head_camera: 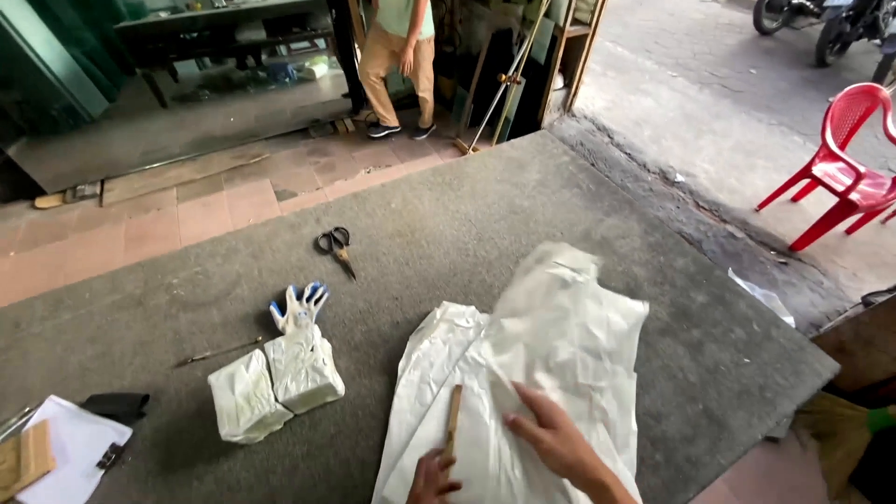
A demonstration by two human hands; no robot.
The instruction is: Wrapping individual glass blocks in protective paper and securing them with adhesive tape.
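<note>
At the bottom centre of the frame the right hand (pixel 551 441) lies flat, fingers spread, on a crumpled white sheet (pixel 551 345) on the grey table (pixel 448 224) — likely pinning it smooth. The left hand (pixel 431 478) pinches a wooden stick (pixel 453 422) standing on the sheet, perhaps as a straightedge. Scissors (pixel 336 245) lie well apart, up left.

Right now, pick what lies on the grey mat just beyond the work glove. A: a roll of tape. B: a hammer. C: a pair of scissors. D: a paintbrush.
C: a pair of scissors with dark handles lies on the grey mat just past the white-and-blue work glove, apart from it.
</note>
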